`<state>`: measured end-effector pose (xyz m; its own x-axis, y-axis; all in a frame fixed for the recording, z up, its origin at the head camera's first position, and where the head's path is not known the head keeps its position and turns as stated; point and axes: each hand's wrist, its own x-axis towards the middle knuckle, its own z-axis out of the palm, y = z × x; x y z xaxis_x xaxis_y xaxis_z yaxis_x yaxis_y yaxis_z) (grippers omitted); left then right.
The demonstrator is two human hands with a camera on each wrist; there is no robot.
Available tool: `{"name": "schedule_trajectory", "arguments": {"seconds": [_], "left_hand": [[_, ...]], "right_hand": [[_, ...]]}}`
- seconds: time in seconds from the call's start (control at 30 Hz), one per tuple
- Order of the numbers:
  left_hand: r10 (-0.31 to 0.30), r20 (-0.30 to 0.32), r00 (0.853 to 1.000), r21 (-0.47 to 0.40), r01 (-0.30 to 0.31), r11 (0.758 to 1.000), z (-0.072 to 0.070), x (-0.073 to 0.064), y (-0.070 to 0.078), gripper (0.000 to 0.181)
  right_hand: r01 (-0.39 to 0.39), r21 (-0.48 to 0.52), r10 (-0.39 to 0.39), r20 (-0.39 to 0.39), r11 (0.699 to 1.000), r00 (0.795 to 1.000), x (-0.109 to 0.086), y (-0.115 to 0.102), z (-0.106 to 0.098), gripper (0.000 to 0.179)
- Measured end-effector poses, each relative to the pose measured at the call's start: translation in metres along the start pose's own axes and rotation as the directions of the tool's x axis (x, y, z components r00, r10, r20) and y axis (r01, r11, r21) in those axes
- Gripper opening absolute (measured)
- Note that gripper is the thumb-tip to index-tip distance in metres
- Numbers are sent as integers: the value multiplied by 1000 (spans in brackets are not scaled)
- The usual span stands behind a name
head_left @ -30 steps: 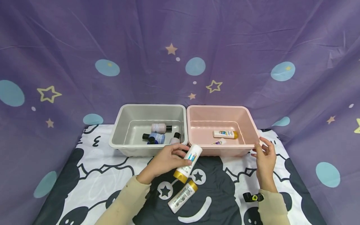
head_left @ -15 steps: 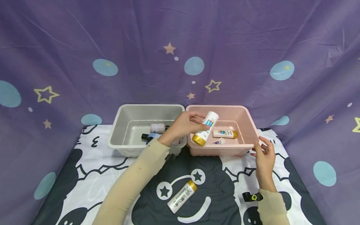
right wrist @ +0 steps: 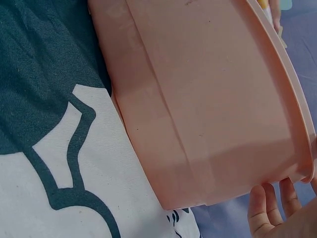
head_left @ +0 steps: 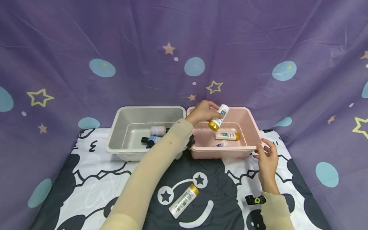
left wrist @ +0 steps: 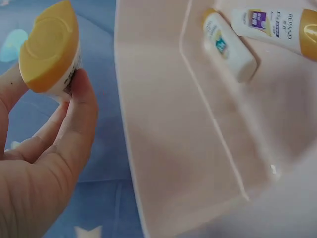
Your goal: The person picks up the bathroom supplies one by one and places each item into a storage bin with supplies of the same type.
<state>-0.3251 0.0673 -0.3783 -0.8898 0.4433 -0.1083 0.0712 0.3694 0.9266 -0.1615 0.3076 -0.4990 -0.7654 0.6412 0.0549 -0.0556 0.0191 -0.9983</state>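
Observation:
Over the back of the pink bin, my left hand holds a white bottle tilted, its gold cap lowest. The left wrist view shows this gold cap close up, with the thumb and fingers on the bottle. My right hand has the bin's front right corner between thumb and finger; in the right wrist view its fingers lie beside the bin's end wall. Inside the bin lie a white gold-capped bottle and a smaller white bottle.
A grey bin with several small black-capped bottles, such as a pink one, stands left of the pink bin. Another gold-capped bottle lies on the patterned cloth in front. A purple curtain hangs behind.
My left hand has carried the bottle from in front of the bins up and back over the pink bin. My right hand has stayed at the bin's corner.

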Motion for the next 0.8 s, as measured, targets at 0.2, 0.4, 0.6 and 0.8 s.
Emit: {"name": "schedule_trajectory", "arguments": {"seconds": [0.2,0.4,0.6,0.8], "left_hand": [[-68,16,998,6,68,998,6,10,-11,40],[-79,39,996,31,78,996,8,12,-15,35],[-35,-26,999,-84,33,996,10,10,-13,33],[89,0,996,-167,-87,982,6,-14,-3,28]], "right_hand": [[13,14,-13,-4,1000,1000,0,1,1,34],[25,16,-24,-12,1000,1000,-1,1,3,32],[23,-22,-23,5,999,1000,-3,0,3,35],[16,-35,-15,4,999,1000,-2,-1,2,37]]}}
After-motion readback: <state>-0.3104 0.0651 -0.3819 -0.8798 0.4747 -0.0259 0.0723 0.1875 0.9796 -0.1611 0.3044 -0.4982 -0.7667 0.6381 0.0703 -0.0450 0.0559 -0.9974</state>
